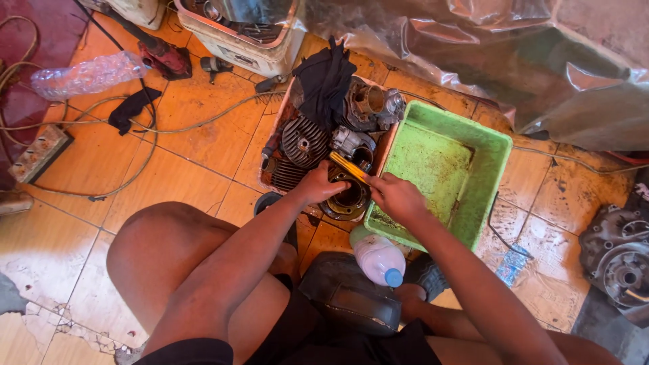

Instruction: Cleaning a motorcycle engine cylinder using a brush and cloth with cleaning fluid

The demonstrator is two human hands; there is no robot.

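1. On the tiled floor point(182, 128), between the knees, a round metal engine part point(346, 200) with an open bore is kept at the near edge of a shallow tray point(276, 125) of engine pieces, close enough for both hands to work on it.
2. Left hand point(319, 184) is closed on the part's rim, apparently to stop it turning or sliding.
3. Right hand point(394, 196) is closed around a yellow-handled tool point(348, 165), which is laid slantwise across the top of the bore; the working tip cannot be made out.
4. A finned cylinder point(302, 140) and other castings are packed in the tray behind the part, with a black cloth point(324, 81) draped over them.
5. A green plastic tub point(446, 169) is set just right of the part, touching or nearly touching it; only grime is seen inside.
6. A white bottle with a blue cap point(378, 259) is lying just below the tub, within reach of the right hand.
7. Cables point(135, 128) and a crumpled clear bottle point(84, 74) are left well apart, at far left.
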